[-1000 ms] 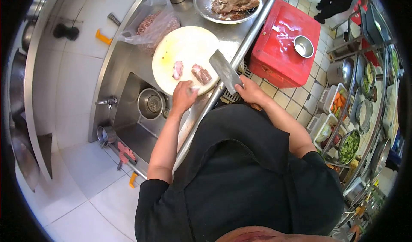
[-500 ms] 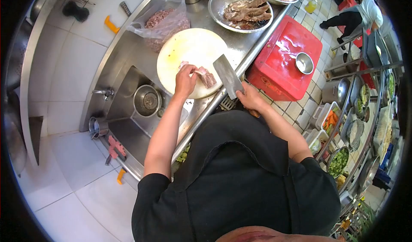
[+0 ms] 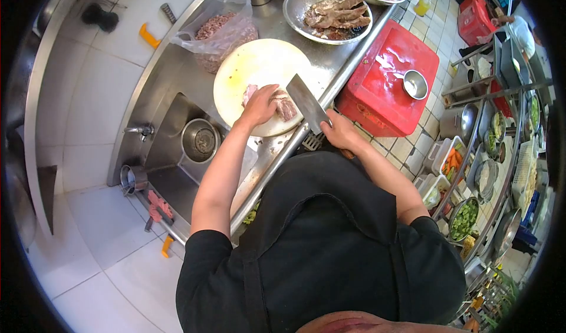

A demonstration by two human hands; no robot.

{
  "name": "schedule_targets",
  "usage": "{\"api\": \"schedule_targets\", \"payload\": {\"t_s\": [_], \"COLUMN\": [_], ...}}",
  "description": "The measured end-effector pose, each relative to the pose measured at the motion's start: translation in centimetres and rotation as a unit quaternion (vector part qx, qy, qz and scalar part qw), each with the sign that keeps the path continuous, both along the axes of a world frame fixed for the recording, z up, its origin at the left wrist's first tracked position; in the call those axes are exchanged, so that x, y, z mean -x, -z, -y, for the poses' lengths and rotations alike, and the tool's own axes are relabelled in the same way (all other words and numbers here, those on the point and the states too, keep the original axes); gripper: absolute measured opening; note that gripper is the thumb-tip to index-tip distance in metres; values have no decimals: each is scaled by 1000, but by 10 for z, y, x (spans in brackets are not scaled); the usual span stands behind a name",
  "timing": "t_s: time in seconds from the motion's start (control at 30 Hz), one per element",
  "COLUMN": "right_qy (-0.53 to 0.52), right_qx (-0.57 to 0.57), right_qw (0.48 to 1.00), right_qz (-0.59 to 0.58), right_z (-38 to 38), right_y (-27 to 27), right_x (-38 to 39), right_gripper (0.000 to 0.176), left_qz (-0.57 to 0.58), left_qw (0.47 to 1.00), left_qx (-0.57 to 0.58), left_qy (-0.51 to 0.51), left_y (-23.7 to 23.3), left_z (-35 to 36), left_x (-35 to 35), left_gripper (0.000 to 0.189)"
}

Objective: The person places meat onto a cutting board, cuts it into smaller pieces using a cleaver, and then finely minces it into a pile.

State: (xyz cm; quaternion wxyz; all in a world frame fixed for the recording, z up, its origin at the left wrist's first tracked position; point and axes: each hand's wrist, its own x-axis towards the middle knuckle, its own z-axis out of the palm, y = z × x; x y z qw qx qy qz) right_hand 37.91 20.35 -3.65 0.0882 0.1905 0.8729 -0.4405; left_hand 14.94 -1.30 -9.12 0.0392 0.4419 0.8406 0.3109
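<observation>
My right hand (image 3: 340, 129) grips a cleaver (image 3: 308, 102) by its handle, the wide blade tilted over the near right edge of a round white cutting board (image 3: 236, 67). On the board lies a piece of raw meat (image 3: 286, 106), with a paler bit of meat (image 3: 250, 91) left of it. My left hand (image 3: 259, 106) rests over the meat between these parts, fingers stretched out towards the blade; its underside is hidden. Blade and left fingers are apart.
A clear bag of minced meat (image 3: 230, 41) and a metal bowl of meat strips (image 3: 289, 11) stand behind the board. Left is a sink (image 3: 168, 150) holding a metal pot (image 3: 187, 135). A red container (image 3: 377, 67) with a small metal bowl (image 3: 415, 85) stands right.
My left hand has gone from pinching the meat to lying over it with fingers extended. The cleaver has shifted slightly left. A person in the background has moved farther right.
</observation>
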Motion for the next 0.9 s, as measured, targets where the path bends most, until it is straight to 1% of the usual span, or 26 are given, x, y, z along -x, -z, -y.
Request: {"api": "schedule_targets", "payload": {"t_s": [0.03,0.1,0.13,0.2,0.27,0.3,0.33,0.4,0.5,0.53,0.6,0.67,0.77,0.83,0.9], "right_qy": [-2,-7,-5,-4,7,7,10,17,12,-5,-22,-64,-48,-50,-49], "right_qx": [-7,-17,-13,-11,-16,-17,-9,-2,-23,-33,-46,-82,-118,-125,-130], "right_qw": [1000,1000,1000,1000,999,999,1000,1000,1000,999,999,995,992,991,990], "right_qz": [11,22,17,11,-28,-29,-23,-19,6,9,13,-5,-27,-10,12], "right_z": [2,2,3,2,4,5,5,8,14,17,22,30,36,38,42], "right_y": [-2,-1,5,16,21,20,20,9,-8,-12,-18,-21,-18,-43,-47], "right_x": [3,5,6,9,6,6,5,4,4,4,9,15,26,31,31], "right_gripper": [40,40,41,41,42,42,42,41,37,34,31,27,26,26,26], "left_qz": [0,57,57,179,175,171,170,145,143,144,104,114,88,101,103], "left_qw": [1000,994,995,976,979,981,981,989,988,988,994,993,996,994,994], "left_qx": [-2,83,80,114,99,85,85,39,46,46,17,25,13,25,31], "left_qy": [-2,36,33,44,43,44,46,-4,14,15,33,34,12,21,21], "left_y": [3,-2,-4,-10,-12,-12,-12,-14,-16,-16,-17,-20,-28,-32,-22], "left_z": [-4,-12,-13,-14,-11,-9,-7,-1,7,10,12,13,12,11,11], "left_x": [7,19,22,28,26,25,24,15,-1,-8,-18,-22,-26,-29,-27], "left_gripper": [37,33,33,31,30,29,29,26,24,24,25,28,32,37,39]}}
